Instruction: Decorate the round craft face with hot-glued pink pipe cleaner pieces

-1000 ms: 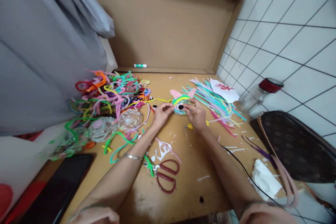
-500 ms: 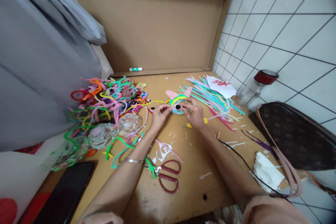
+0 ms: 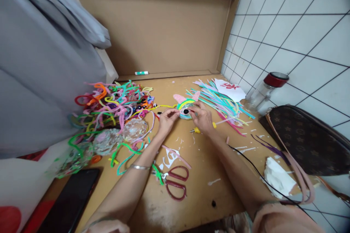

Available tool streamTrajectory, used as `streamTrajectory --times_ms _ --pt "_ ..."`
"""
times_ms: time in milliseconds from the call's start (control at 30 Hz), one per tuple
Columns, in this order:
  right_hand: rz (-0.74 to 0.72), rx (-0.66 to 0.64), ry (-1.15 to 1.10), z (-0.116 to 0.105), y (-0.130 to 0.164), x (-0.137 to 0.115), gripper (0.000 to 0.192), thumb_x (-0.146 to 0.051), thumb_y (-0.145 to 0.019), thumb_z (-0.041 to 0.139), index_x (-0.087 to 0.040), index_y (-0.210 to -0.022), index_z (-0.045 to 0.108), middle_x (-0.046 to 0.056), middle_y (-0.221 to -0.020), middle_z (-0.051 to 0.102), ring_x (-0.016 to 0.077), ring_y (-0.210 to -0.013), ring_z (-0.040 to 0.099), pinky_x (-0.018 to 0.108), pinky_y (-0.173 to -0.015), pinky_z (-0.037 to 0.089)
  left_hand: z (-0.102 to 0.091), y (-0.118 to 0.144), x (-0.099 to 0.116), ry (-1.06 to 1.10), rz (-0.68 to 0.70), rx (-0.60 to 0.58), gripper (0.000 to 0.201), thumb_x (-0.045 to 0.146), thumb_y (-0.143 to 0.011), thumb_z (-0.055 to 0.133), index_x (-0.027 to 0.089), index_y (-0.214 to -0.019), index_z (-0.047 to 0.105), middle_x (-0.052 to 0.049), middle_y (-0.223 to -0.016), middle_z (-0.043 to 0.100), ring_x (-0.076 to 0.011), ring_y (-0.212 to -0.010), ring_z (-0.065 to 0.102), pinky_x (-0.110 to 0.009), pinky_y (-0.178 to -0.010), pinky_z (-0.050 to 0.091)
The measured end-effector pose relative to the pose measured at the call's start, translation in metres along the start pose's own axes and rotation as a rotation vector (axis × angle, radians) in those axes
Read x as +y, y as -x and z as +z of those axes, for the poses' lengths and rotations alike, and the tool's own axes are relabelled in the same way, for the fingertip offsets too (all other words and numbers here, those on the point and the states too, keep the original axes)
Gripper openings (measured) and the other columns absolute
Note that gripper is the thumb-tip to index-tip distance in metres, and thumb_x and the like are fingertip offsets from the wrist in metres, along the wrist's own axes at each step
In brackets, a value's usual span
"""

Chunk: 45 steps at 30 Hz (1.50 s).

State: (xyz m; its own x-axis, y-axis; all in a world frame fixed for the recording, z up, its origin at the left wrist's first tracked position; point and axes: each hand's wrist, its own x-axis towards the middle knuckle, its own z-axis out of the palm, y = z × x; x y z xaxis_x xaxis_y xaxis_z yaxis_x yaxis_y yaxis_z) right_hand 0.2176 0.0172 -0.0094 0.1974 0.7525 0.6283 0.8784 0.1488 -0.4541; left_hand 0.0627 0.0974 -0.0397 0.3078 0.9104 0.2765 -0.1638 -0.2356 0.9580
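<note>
Between my hands, at the middle of the table, is a small round craft piece (image 3: 187, 104) with pink ears, bands of yellow and green pipe cleaner and a black round eye. My left hand (image 3: 167, 118) pinches its left edge. My right hand (image 3: 202, 117) has its fingertips closed at the right side, by the black eye; whether something small lies in that pinch is hidden. Just below my right hand lies a yellow glue gun (image 3: 196, 130) with a metal tip. Red-handled scissors (image 3: 176, 182) rest nearer me, with green pipe cleaner by the blades.
Tangled pipe cleaners (image 3: 115, 105) and clear plastic domes (image 3: 133, 130) fill the left. A phone (image 3: 71, 196) lies front left. Right are straight pipe cleaners (image 3: 218, 98), a glass bottle (image 3: 262, 93), a brown bag (image 3: 308, 138), a crumpled tissue (image 3: 279, 178) and a black cable (image 3: 254, 169).
Both hands stay at the craft piece in nearly the same pose. The view shifts very slightly; nothing else visibly moves.
</note>
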Motion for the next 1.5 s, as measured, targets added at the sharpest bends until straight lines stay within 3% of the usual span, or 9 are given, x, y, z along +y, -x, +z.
streamTrajectory --times_ms 567,900,1500 --pt "-0.014 0.031 0.015 0.002 0.001 0.002 0.022 -0.022 -0.083 0.059 -0.025 -0.096 0.076 0.009 -0.110 0.066 0.0227 -0.095 0.065 0.035 -0.082 0.054 0.002 -0.002 -0.002 -0.037 0.030 0.030 0.018 0.034 -0.067 0.074 0.018 -0.075 0.071 -0.003 -0.080 0.066 -0.0156 -0.077 0.060 -0.029 -0.078 0.047" --pt "-0.035 0.041 -0.010 0.001 -0.002 0.002 0.020 -0.023 -0.083 0.059 -0.023 -0.094 0.076 0.010 -0.104 0.067 0.0242 -0.095 0.065 0.037 -0.083 0.053 0.003 -0.003 -0.007 0.081 -0.046 0.041 0.025 0.036 -0.063 0.079 0.016 -0.073 0.068 -0.001 -0.073 0.066 -0.0122 -0.067 0.057 -0.027 -0.071 0.047" --pt "-0.129 0.086 0.017 -0.002 -0.004 0.000 0.021 -0.034 -0.083 0.061 -0.021 -0.092 0.074 0.011 -0.104 0.066 0.0233 -0.093 0.065 0.037 -0.082 0.053 0.003 -0.006 -0.009 0.066 0.042 0.029 0.017 0.029 -0.067 0.078 0.015 -0.073 0.070 -0.001 -0.073 0.066 -0.0120 -0.068 0.058 -0.025 -0.069 0.047"
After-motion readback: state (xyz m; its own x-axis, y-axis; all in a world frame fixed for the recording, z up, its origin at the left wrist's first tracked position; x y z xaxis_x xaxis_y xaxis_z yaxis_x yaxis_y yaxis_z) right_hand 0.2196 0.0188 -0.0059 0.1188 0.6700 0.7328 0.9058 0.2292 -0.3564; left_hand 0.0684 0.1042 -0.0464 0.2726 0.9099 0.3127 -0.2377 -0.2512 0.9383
